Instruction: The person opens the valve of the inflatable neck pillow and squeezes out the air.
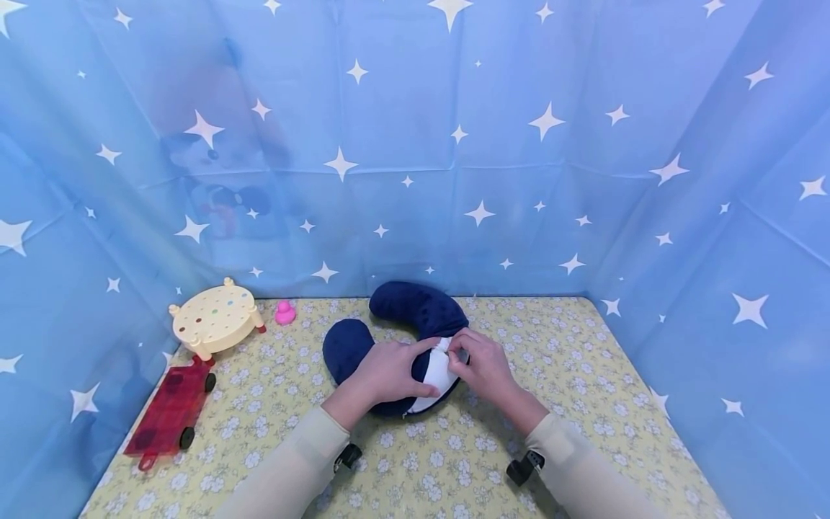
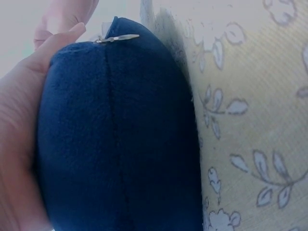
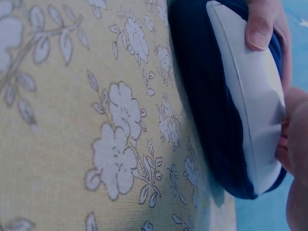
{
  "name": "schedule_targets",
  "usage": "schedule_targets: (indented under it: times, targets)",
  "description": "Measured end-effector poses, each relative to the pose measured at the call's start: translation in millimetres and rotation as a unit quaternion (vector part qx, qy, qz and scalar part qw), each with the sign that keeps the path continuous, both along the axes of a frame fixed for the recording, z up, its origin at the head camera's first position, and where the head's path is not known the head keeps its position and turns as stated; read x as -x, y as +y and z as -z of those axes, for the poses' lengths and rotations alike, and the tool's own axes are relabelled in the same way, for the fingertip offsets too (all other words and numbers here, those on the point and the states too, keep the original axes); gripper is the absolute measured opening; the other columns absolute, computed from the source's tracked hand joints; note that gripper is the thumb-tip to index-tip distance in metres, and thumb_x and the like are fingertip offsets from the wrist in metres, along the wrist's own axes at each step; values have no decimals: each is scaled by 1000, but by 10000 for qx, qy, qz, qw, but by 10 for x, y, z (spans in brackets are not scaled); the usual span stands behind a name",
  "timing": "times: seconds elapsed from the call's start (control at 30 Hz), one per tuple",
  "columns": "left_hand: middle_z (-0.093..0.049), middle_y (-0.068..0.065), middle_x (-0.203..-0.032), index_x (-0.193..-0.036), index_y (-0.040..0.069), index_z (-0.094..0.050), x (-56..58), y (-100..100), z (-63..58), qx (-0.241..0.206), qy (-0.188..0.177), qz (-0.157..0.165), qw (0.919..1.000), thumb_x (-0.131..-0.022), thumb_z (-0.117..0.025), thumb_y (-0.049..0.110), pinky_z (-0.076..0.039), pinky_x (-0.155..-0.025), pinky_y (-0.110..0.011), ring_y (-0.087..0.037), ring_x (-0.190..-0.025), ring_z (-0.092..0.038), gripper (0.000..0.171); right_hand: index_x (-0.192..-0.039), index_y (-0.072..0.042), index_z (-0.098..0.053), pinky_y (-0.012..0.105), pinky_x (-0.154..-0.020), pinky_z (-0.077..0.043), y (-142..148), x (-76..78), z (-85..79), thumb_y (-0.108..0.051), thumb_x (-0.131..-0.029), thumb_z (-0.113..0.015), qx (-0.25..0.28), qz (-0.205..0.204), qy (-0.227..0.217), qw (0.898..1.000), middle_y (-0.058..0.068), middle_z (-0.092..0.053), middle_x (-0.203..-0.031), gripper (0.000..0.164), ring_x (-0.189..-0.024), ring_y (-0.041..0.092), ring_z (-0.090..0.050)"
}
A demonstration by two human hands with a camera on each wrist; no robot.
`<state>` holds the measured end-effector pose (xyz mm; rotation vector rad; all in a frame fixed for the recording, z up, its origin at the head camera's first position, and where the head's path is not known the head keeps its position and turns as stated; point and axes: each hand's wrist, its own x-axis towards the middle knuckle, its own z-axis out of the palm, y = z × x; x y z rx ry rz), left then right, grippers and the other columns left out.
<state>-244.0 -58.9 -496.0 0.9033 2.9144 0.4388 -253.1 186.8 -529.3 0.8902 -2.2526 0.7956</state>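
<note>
A navy plush U-shaped neck pillow (image 1: pixel 415 303) lies on the flowered cloth, its cover unzipped along the near right side. Through the gap bulges a smooth white inner cushion (image 3: pixel 250 106). My left hand (image 1: pixel 389 369) presses on the pillow with fingers extended, its thumb on the white part. At the upper end of the opening, my right hand (image 1: pixel 483 364) pinches the white inner cushion between thumb and fingers. A metal zipper pull (image 2: pixel 122 38) sticks out at the end of the seam in the left wrist view.
On the left, a cream round toy table (image 1: pixel 217 318) with coloured dots stands beside a see-through red toy wagon (image 1: pixel 170 405) with black wheels. A small pink toy duck (image 1: pixel 285 312) sits near the back edge. Blue star-patterned curtains (image 1: pixel 415 144) enclose the flowered tabletop (image 1: pixel 570 375).
</note>
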Motion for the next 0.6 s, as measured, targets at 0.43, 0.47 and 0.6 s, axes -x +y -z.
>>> schedule_targets:
  times: [0.43,0.47,0.6]
  targets:
    - [-52,9,-69,-170,39,-45,2,2,9,-21,13,2,10000,-88,-77,79,-45,-63,-35,-14,-62,-51,97,-90,-19,-72,24,-56,-44,28,7,-7,4,-88,-74,250,-11,-397,9989,-8,-70,-93,23,-64,8,-53]
    - [-52,9,-69,-170,39,-45,2,3,10,-25,11,2,10000,-88,-77,80,-45,-63,-35,-14,-62,-51,97,-90,-20,-72,24,-56,-44,32,12,-2,4,-89,-74,281,-13,-439,9986,-9,-70,-93,24,-64,9,-54]
    - [-53,10,-70,-170,40,-45,2,5,9,-28,2,0,10000,-88,-77,80,-46,-64,-35,-13,-63,-52,97,-90,-21,-71,25,-58,-46,45,27,10,3,-89,-75,372,-23,-539,9979,-10,-70,-92,24,-65,13,-59]
